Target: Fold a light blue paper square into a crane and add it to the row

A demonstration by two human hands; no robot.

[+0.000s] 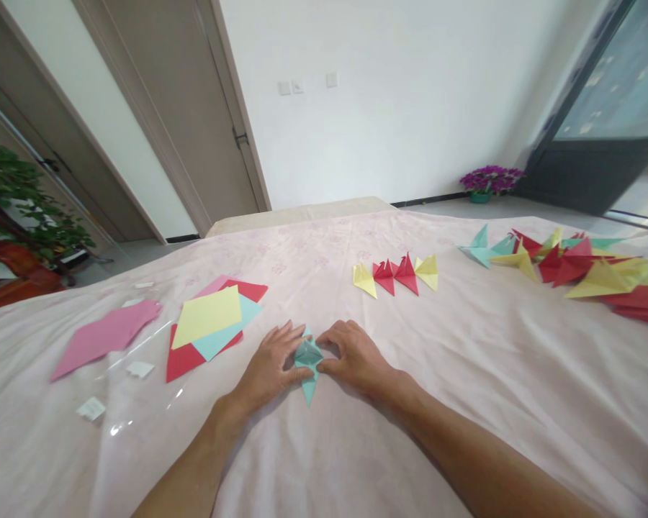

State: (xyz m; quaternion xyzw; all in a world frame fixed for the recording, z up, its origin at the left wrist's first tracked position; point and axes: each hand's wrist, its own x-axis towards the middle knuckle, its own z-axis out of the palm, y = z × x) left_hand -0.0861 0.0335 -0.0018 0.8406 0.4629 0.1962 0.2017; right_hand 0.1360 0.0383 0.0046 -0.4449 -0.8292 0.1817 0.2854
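Observation:
A partly folded light-blue origami paper (309, 354) lies on the pale pink tablecloth (324, 460) between my two hands, its points aimed toward me and away. My left hand (278, 357) presses on its left side, thumb near the lower part and fingers at the upper edge. From the right, my right hand (351, 352) pinches the paper's right edge between thumb and curled fingers. Beyond the hands stands a short row of folded paper cranes, among them a red crane (406, 275) and a yellow crane (363, 279).
At left, coloured paper sheets (208, 316) overlap beside pink paper (108, 334), a clear plastic wrapper (140, 388) and white scraps (91, 409). A heap of folded cranes (577, 262) covers the far right. A wall and door (178, 93) stand beyond the table.

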